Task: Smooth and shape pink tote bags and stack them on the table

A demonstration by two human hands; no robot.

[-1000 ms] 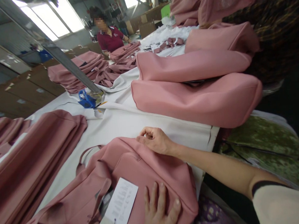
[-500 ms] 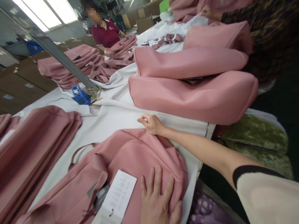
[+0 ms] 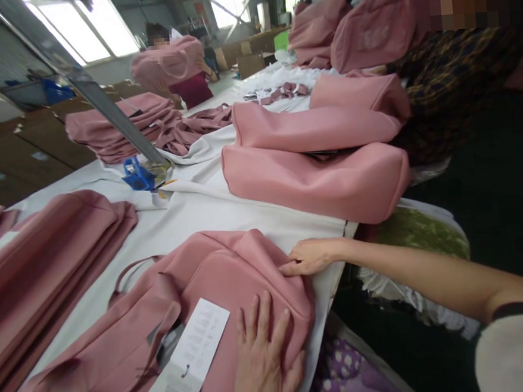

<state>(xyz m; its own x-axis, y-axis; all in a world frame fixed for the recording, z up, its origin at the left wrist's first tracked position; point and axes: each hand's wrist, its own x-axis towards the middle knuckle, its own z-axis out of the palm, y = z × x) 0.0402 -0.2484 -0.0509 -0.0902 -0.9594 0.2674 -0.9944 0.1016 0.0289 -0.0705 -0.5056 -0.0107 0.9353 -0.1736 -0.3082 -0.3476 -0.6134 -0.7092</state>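
A pink bag lies flat on the white table in front of me, with a white paper tag on it and straps trailing to the left. My left hand rests flat on the bag's near corner, fingers spread. My right hand is at the bag's right edge near the table's rim, its fingers pressed together on the fabric there.
Stuffed pink bags are stacked to the right. Flat pink bags are piled on the left and more further back. A blue tool sits by a slanted metal bar. Another person works at the far end.
My right hand has slid from the bag's top edge down along its right side toward the table's rim. The far person now holds up a pink bag.
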